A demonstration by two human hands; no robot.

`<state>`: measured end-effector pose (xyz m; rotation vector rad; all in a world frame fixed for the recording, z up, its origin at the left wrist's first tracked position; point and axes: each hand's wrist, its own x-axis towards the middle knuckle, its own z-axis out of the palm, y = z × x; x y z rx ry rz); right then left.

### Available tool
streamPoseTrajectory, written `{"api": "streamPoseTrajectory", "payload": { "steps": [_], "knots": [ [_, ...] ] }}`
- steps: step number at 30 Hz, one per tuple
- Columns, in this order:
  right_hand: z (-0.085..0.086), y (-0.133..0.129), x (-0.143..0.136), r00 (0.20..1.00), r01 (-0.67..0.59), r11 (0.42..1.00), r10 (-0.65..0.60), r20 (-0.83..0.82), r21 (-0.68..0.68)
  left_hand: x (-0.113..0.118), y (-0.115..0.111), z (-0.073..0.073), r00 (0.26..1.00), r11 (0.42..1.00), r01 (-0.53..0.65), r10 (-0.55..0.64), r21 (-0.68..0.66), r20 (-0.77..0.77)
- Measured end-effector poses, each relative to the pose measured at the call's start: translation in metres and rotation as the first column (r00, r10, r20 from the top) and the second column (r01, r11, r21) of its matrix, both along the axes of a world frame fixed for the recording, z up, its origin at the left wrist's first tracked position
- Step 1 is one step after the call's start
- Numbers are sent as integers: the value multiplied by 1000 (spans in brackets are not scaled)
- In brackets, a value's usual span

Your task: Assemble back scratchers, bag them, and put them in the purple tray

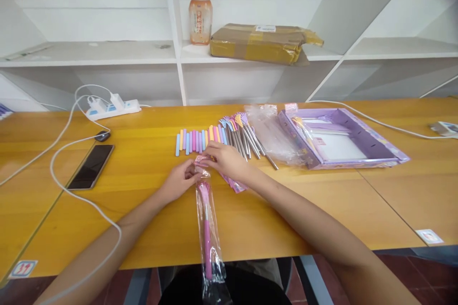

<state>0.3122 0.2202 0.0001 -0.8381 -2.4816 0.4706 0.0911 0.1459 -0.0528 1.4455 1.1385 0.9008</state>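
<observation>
A pink back scratcher [206, 228] lies inside a clear plastic bag [215, 243], which hangs over the table's front edge toward my lap. At the bag's top, my left hand [179, 180] pinches the plastic. My right hand [227, 158] has its fingers closed on a small pink header card [201, 159] at the same end. Pink cards [236, 186] lie under my right wrist. Beyond the hands is a row of coloured handle sleeves [193, 140]. Back scratcher rods with coloured claw heads [243, 126] are heaped to its right.
Clear plastic bags [274, 133] and a purple box [379, 155] lie at the right. A phone [91, 167], a white cable [59, 147] and a power strip [118, 108] are at the left. On the shelf stand a bottle [200, 19] and a taped carton [257, 45].
</observation>
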Motion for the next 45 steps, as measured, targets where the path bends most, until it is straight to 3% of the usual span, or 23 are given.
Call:
{"api": "streamPoseTrajectory", "payload": {
  "steps": [9, 26, 35, 45],
  "knots": [
    [24, 14, 3, 998, -68, 991, 67, -7, -113, 0, 0, 9, 1000, 999, -22, 21, 27, 21],
    [12, 17, 0, 997, -71, 987, 68, -30, -144, -3, 0, 11, 999, 999, -33, 33, 10, -17],
    [7, 19, -2, 979, -77, 975, 35, -202, -208, -1, 0, 18, 999, 999, -32, 32, -4, 22],
    [7, 20, 0, 990, -133, 961, 115, -86, -243, 0, -1, 17, 998, 998, -56, 56, -13, 4]
  ]
}}
